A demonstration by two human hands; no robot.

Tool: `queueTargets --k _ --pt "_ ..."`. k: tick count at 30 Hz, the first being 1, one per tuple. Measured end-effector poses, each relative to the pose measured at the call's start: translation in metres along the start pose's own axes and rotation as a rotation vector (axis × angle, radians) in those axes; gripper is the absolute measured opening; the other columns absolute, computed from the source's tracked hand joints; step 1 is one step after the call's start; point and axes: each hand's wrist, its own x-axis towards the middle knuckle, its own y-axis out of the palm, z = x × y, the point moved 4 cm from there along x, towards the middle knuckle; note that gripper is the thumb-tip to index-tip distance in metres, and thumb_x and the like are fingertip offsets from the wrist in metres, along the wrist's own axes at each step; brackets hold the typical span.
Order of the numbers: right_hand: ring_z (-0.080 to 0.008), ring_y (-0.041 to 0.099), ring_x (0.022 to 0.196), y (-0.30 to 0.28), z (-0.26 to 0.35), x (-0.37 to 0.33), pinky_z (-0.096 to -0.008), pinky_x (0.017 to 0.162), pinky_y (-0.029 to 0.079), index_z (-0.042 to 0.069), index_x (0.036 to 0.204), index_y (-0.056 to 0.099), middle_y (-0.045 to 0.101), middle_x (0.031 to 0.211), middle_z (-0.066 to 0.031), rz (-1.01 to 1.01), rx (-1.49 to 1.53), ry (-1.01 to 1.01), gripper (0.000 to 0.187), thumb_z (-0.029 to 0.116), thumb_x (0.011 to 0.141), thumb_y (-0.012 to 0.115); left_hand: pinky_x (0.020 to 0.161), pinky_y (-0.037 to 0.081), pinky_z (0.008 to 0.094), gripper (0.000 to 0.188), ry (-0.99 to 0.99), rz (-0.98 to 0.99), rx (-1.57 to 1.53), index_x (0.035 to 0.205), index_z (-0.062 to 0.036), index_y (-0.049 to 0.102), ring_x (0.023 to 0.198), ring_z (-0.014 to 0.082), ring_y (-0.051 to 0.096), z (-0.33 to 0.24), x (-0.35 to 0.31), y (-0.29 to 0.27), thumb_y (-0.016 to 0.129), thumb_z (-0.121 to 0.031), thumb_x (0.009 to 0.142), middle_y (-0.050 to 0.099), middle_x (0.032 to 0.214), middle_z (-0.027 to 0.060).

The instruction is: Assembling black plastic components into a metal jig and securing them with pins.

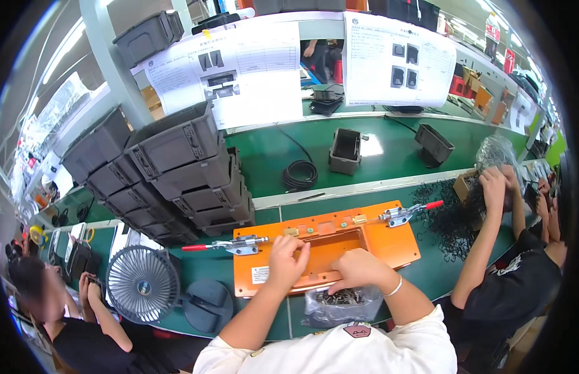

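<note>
An orange jig plate point(392, 240) with a rectangular opening lies on the green bench in front of me. My left hand point(288, 260) is over the plate beside the opening's left end, its thumb and fingers drawn together; anything between them is too small to make out. My right hand point(362, 270) is curled over the plate's near edge, with a digit pointing down at a clear plastic bag point(320, 315) of small metal pins point(342, 297). What its fingers hold, if anything, is hidden. Toggle clamps with red handles, one left point(242, 245) and one right point(401, 215), sit on the plate.
Stacked dark grey boxes point(205, 181) rise at the left behind a round fan point(143, 285). A coiled black cable point(300, 174) and an open grey box point(345, 151) lie farther back. At right, a co-worker's hands point(498, 179) are over a pile of black parts point(454, 218); another person sits left.
</note>
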Motion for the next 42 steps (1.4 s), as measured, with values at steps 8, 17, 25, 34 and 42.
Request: queueTargets --k 8,17,25,34,42 --pt "-0.0335 0.064 0.069 0.002 -0.004 0.004 -0.0414 0.06 0.05 0.008 0.083 0.071 0.066 0.071 -0.0132 0.06 0.087 0.135 0.055 0.058 0.062 0.074 0.069 0.042 0.0372 0.012 0.022 0.003 -0.049 0.071 -0.0036 0.058 0.077 0.029 0.052 -0.002 -0.002 -0.002 0.068 -0.006 0.076 0.056 0.074 0.0089" --pt "-0.0332 0.064 0.066 0.003 -0.004 0.003 -0.0417 0.058 0.048 0.008 0.076 0.071 0.065 0.067 -0.0122 0.034 0.124 0.221 0.053 0.058 0.058 0.077 0.069 0.042 0.0401 0.013 0.043 0.014 -0.05 0.07 -0.0035 0.056 0.076 0.0315 0.052 -0.003 -0.003 -0.004 0.068 -0.006 0.076 0.056 0.074 0.0099" --pt "-0.0345 0.064 0.07 0.004 -0.004 0.003 -0.0423 0.062 0.049 0.006 0.081 0.071 0.066 0.071 -0.014 0.021 0.098 0.191 0.056 0.058 0.061 0.075 0.068 0.041 0.0402 0.014 0.032 -0.024 -0.029 0.07 -0.0038 0.055 0.075 0.0305 0.052 0.0 -0.008 -0.002 0.067 -0.007 0.077 0.056 0.074 0.0096" --pt "-0.0364 0.063 0.068 0.004 -0.002 -0.001 -0.0449 0.062 0.05 0.005 0.07 0.064 0.063 0.066 -0.017 -0.02 0.001 0.056 0.057 0.061 0.07 0.066 0.063 0.044 0.0343 0.009 -0.166 0.026 -0.108 0.075 -0.0022 0.059 0.072 0.0253 0.057 -0.016 0.002 -0.01 0.067 -0.004 0.077 0.057 0.075 0.0091" --pt "-0.0352 0.063 0.061 0.002 -0.004 -0.004 -0.0435 0.058 0.05 0.004 0.065 0.063 0.062 0.062 -0.0155 -0.113 0.025 -0.027 0.055 0.059 0.075 0.064 0.081 0.048 0.0402 0.061 -0.304 -0.002 0.166 0.124 0.0051 0.04 0.091 0.0345 0.059 0.053 0.141 0.026 0.07 -0.021 0.078 0.041 0.124 0.0245"
